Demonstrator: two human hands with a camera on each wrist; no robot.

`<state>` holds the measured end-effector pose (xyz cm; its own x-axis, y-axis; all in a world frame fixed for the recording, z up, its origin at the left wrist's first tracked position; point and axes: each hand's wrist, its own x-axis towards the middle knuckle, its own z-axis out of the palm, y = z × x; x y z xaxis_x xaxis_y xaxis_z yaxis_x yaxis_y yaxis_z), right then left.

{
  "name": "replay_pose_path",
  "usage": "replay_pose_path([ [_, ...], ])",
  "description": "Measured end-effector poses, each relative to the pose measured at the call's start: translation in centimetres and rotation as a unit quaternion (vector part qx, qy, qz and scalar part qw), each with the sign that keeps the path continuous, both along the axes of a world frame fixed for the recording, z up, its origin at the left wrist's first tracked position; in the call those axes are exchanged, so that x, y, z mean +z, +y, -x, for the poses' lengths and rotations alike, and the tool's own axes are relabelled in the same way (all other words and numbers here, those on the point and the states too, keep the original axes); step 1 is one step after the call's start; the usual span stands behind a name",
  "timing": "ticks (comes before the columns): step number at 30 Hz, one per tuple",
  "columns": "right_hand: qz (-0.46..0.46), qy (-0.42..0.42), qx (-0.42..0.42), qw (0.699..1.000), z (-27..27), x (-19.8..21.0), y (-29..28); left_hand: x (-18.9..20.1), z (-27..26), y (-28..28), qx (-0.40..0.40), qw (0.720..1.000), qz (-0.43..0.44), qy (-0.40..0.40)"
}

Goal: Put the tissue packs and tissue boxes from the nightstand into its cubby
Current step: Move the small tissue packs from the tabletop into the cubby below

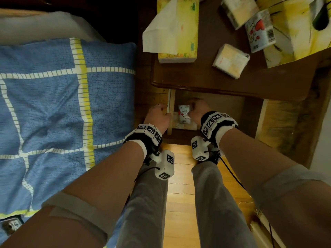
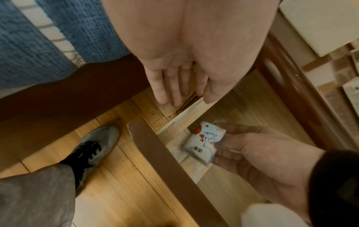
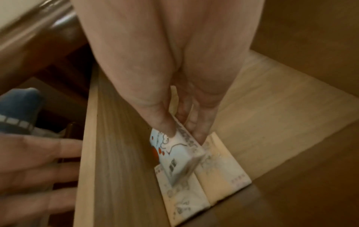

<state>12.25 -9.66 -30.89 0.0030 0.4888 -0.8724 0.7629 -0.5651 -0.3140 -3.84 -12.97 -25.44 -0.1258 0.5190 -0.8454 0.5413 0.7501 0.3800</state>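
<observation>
Pale wooden cubby (image 1: 223, 104), landmark. At its left wall: left hand (image 1: 158, 116), fingers straight, holding nothing. Inside: right hand (image 1: 198, 111) pinching a small white red-printed tissue pack (image 1: 184, 114) over two pale packs (image 3: 211, 176). Risk: a tilted release topples it off them. Above: dark wooden nightstand top (image 1: 197, 76), yellow tissue box (image 1: 179, 29), more packs. Left: blue checked bedspread (image 1: 53, 104).
</observation>
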Motion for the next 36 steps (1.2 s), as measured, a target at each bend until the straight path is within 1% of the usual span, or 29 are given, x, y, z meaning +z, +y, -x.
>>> replay_pose_path([
  [3, -0.062, -0.022, -0.05, 0.997, 0.2, -0.7, 0.6, -0.2, 0.1, 0.2, -0.003, 1.0, 0.001, 0.002],
  [4, -0.065, -0.036, -0.046, 0.996, 0.4, -0.9, 0.9, -0.3, 0.2, 0.2, -0.005, 1.0, -0.001, 0.003],
  [6, -0.043, -0.047, -0.01, 0.998, 0.9, -1.4, 1.3, -0.6, 0.2, 0.3, -0.005, 1.0, -0.004, 0.002],
  [8, -0.016, -0.031, 0.015, 0.999, 1.5, -1.8, 1.3, -0.9, 0.2, 0.4, -0.003, 1.0, -0.004, -0.002],
  [12, -0.016, -0.058, 0.075, 0.995, 1.9, -2.3, 1.5, -1.2, 0.2, 0.8, -0.003, 1.0, -0.004, 0.004],
  [16, 0.005, -0.003, 0.088, 0.996, 1.8, -1.5, 1.5, -1.2, -0.1, 1.2, -0.007, 1.0, 0.007, -0.013],
  [19, 0.015, 0.005, 0.109, 0.994, 1.7, -0.9, 1.6, -1.1, -0.1, 1.7, -0.007, 0.999, 0.024, -0.034],
  [22, 0.021, -0.001, 0.072, 0.997, 1.3, 2.4, 2.2, -0.2, 0.1, 2.1, -0.023, 0.998, 0.039, -0.035],
  [25, 0.04, 0.009, 0.025, 0.999, 0.3, 6.8, 2.6, 2.1, 0.1, 2.8, -0.031, 0.998, 0.041, -0.024],
  [26, 0.053, 0.026, 0.003, 0.998, -0.2, 8.2, 2.9, 3.2, 0.0, 3.2, -0.037, 0.998, 0.041, -0.02],
  [28, 0.085, 0.085, -0.081, 0.989, -1.3, 11.1, 3.5, 5.7, -0.3, 4.1, -0.054, 0.998, 0.039, -0.005],
  [29, 0.089, 0.087, -0.088, 0.988, -1.7, 12.7, 4.1, 7.1, -0.4, 4.6, -0.06, 0.998, 0.034, 0.004],
  [31, 0.053, 0.071, -0.035, 0.995, -2.8, 15.3, 5.5, 9.9, -0.8, 6.1, -0.07, 0.997, 0.012, 0.026],
  [33, -0.036, 0.053, 0.0, 0.998, -3.9, 17.6, 7.4, 12.9, -1.4, 8.0, -0.074, 0.995, -0.025, 0.057],
  [36, -0.146, 0.04, 0.005, 0.989, -5.1, 20.3, 11.3, 16.7, -2.5, 11.8, -0.06, 0.987, -0.098, 0.108],
])
